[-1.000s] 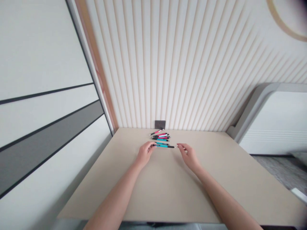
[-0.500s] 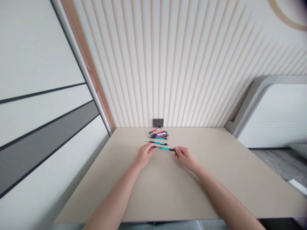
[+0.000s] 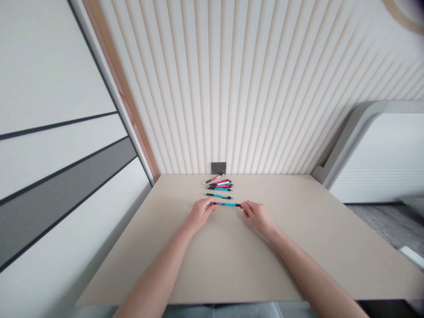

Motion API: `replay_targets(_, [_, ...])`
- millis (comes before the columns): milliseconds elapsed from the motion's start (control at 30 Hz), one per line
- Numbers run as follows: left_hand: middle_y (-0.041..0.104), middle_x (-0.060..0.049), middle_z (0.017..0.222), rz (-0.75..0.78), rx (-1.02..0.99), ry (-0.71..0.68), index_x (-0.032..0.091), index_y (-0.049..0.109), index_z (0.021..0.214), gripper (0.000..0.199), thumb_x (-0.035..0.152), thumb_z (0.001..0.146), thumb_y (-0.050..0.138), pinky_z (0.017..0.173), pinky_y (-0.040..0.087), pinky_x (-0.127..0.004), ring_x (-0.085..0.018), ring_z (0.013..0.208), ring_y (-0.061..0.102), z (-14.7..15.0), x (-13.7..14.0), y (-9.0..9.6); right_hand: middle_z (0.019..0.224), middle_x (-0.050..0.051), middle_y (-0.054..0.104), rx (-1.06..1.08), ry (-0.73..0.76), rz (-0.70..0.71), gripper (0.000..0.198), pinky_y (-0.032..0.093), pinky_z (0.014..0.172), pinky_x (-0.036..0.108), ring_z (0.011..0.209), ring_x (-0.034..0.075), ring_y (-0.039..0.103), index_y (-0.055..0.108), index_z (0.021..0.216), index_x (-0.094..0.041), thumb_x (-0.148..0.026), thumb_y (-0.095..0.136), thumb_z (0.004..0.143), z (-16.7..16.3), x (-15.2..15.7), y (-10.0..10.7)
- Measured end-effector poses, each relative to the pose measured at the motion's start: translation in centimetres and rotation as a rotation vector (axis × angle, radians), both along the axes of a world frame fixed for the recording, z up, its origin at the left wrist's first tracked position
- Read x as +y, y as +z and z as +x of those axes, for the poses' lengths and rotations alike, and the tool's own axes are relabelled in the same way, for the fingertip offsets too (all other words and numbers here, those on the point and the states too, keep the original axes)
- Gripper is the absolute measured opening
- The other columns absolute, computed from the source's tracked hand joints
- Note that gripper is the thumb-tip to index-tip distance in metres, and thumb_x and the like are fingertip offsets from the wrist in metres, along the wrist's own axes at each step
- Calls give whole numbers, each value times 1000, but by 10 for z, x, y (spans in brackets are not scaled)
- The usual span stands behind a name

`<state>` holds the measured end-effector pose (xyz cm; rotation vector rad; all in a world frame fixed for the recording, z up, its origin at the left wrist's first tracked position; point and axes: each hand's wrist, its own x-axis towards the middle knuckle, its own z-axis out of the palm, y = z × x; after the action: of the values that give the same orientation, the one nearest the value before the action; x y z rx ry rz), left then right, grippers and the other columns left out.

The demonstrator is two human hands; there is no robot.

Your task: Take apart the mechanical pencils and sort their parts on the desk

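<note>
Between my two hands a blue and black pen lies crosswise, almost level. My left hand pinches its left end with thumb and fingers. The right end is gripped by my right hand, fingers curled in. Just beyond it, another blue and black pen rests on the table by itself. Farther back is a small heap of several pens, red, blue and black, partly overlapping. A red and black pen lies slanted behind the heap.
The beige table reaches back to a ribbed white wall. A dark socket sits on the wall behind the pens. White and grey cabinet panels stand at left, and a grey-white headboard-like piece at right.
The held pen has turned slightly and is more level, its right end a little higher. Both hands keep their hold. The view has shifted slightly; the other pens lie as before.
</note>
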<state>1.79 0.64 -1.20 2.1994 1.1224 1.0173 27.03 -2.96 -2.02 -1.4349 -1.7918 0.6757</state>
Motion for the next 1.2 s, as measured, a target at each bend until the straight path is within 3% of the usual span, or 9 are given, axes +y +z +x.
replay_targets(433, [75, -2, 79, -104, -65, -27, 20, 69, 96, 15, 26, 89, 57, 76, 50, -25, -18, 77, 70, -3, -4, 4, 67, 1, 64, -213, 40, 184, 39, 38, 64, 25, 60, 15, 55, 60, 73, -21, -32, 33, 99, 0, -6, 8])
replay_targets(633, [76, -3, 81, -161, -182, -48, 18, 67, 93, 17, 32, 89, 58, 77, 53, -28, -19, 79, 72, -1, -5, 2, 75, 7, 65, -243, 48, 303, 39, 40, 72, 29, 72, 20, 57, 63, 81, -21, -40, 35, 99, 0, -6, 10])
replay_targets(733, [76, -3, 82, -100, -190, -28, 19, 67, 95, 17, 32, 90, 57, 77, 53, -28, -19, 79, 71, -2, -5, 3, 73, 6, 64, -109, 5, 231, 43, 40, 65, 28, 66, 18, 55, 64, 84, -20, -46, 33, 98, -3, -7, 9])
replay_targets(833, [76, -4, 86, -16, -163, -12, 19, 68, 97, 17, 31, 90, 58, 76, 53, -27, -19, 82, 71, -4, -6, 4, 59, 1, 56, 36, -13, 71, 53, 35, 54, 25, 52, 14, 46, 61, 72, -19, -54, 31, 96, -4, -5, 6])
replay_targets(1067, [75, -5, 91, 153, -82, -29, 21, 70, 97, 20, 35, 92, 57, 80, 53, -29, -19, 84, 69, -6, -6, 6, 55, 0, 56, 315, 194, -305, 63, 37, 51, 24, 48, 12, 47, 64, 79, -15, -67, 32, 91, 1, 0, 0])
replay_targets(1200, [75, -5, 89, 185, -33, -33, 22, 70, 98, 20, 34, 92, 56, 79, 52, -30, -19, 84, 69, -5, -5, 5, 50, -3, 52, 254, 167, -277, 57, 35, 51, 23, 46, 10, 42, 56, 68, -18, -65, 35, 90, 2, -1, 1])
